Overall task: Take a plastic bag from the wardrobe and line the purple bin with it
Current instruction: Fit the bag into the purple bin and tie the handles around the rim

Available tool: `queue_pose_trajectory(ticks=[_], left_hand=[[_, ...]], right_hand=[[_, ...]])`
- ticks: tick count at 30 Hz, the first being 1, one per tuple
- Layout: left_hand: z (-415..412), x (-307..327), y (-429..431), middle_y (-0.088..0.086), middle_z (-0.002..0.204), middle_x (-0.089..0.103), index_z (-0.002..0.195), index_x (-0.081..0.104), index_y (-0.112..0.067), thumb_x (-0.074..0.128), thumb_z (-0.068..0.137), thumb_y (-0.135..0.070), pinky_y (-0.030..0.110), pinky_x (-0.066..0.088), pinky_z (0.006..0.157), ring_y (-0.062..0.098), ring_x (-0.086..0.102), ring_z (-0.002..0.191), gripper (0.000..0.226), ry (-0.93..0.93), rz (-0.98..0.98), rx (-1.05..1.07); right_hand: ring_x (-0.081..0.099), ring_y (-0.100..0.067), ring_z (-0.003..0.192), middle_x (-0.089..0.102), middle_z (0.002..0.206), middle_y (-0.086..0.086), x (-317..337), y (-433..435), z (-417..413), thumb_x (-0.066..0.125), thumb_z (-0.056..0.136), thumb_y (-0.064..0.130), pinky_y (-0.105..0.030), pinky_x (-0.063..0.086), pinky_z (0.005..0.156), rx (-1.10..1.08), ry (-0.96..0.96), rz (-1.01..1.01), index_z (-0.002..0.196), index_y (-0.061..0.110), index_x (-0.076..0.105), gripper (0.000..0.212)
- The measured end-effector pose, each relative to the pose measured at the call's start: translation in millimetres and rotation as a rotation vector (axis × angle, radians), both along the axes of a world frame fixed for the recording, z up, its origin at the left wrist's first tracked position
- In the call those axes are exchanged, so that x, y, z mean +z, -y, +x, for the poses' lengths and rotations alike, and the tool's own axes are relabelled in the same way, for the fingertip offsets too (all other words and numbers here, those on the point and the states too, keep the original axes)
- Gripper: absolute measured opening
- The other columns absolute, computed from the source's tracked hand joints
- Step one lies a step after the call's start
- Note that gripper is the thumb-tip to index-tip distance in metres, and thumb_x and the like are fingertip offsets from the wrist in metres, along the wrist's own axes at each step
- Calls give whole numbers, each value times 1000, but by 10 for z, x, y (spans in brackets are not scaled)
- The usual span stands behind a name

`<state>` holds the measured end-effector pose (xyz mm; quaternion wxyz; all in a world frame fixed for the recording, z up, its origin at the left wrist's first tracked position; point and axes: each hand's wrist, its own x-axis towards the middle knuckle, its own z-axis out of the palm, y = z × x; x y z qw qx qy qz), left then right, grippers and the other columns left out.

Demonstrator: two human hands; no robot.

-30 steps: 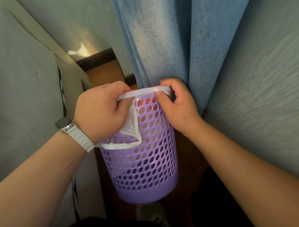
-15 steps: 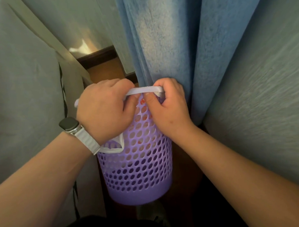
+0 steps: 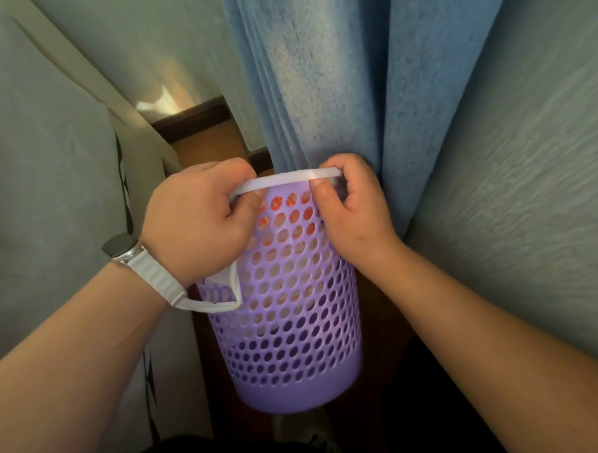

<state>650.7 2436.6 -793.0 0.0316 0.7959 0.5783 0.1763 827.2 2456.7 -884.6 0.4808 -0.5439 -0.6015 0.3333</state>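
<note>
The left grip [image 3: 202, 218] is curled tight round the white rim of the plastic bag [image 3: 286, 182], pinching it at the near-left edge of the purple bin [image 3: 296, 329]. The right grip [image 3: 353, 211] does the same at the far-right edge, with its thumb pressed on the bin wall just under the band. Between the two grips the bag's edge runs as a taut white strip across the top of the bin. The bin sits directly below both grips, tilted, its mouth leaning away from the person and its solid base nearest the camera. Through the holes just beneath the grips some red print shows on the bag inside. A loose white handle loop [image 3: 219, 303] of the bag hangs under the left grip, over the outside of the bin wall. Just behind the left grip, on the wrist, is a watch [image 3: 122, 246] with a white strap. Beyond the right grip and touching its knuckles hangs a blue curtain [image 3: 331, 73]. Past the left grip lies a patch of wooden floor [image 3: 205, 143].
</note>
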Motion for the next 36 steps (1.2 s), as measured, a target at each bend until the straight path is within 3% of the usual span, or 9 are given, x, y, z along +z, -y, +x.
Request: queue_pose_trajectory(ticks=[5,7,11,15,17,19,25,31,36], left_hand=[[50,48,6,-3,83,62,103,63,-18,44,89,-38,37,44,71,20,55,75,31,-104,-12,-115],[93,34,28,0,83,62,104,63,-19,46,89,-37,39,44,70,23,58,76,29,-125,23,-87],[77,8,19,-3,74,57,94,65,-16,43,91,-32,30,35,63,20,54,65,27,-160,66,-49],[5,34,-1,-9,69,49,88,64,-17,44,88,-30,22,24,50,10,41,62,24,-149,50,-53],[-42,42,-23,-11,68,47,88,63,-18,44,87,-31,19,29,50,12,44,60,24,-115,35,-45],[-63,35,-31,-9,68,50,88,63,-18,44,88,-31,25,35,51,16,48,60,23,-87,29,-35],[-45,36,-31,-7,70,51,87,58,-19,44,89,-28,25,34,52,17,49,62,17,-37,-23,-44],[63,-9,34,5,95,64,115,57,-17,37,91,-31,41,40,78,29,60,87,35,-223,-14,-74],[112,-32,18,1,84,61,102,64,-18,42,93,-32,35,38,72,23,57,77,28,-119,59,-19]], right_hand=[[46,-10,88,46,86,13,69,66,-101,47,87,43,-36,42,78,-28,69,72,90,26,47,17],[43,-8,87,48,87,8,93,93,-170,47,87,43,-34,38,77,-43,79,103,89,28,45,16],[46,-9,91,50,91,11,111,122,-230,49,85,44,-31,38,80,15,74,75,91,28,49,17],[54,-16,102,54,103,10,29,55,-106,56,85,38,-33,45,90,77,10,113,106,15,62,31],[55,-17,106,55,107,9,-32,8,-26,55,86,37,-34,45,95,68,10,113,109,11,64,35],[56,-17,106,56,106,8,-75,-33,24,54,85,37,-33,46,96,52,-4,97,107,10,66,37],[54,-17,86,50,85,16,-51,-31,6,49,88,38,-39,48,77,-2,-41,33,89,25,54,14],[50,-18,87,49,87,8,40,37,-92,48,87,40,-45,44,79,-63,81,81,87,23,54,19],[48,-13,88,50,89,9,131,110,-232,52,89,38,-41,44,79,-39,97,102,90,23,55,15]])
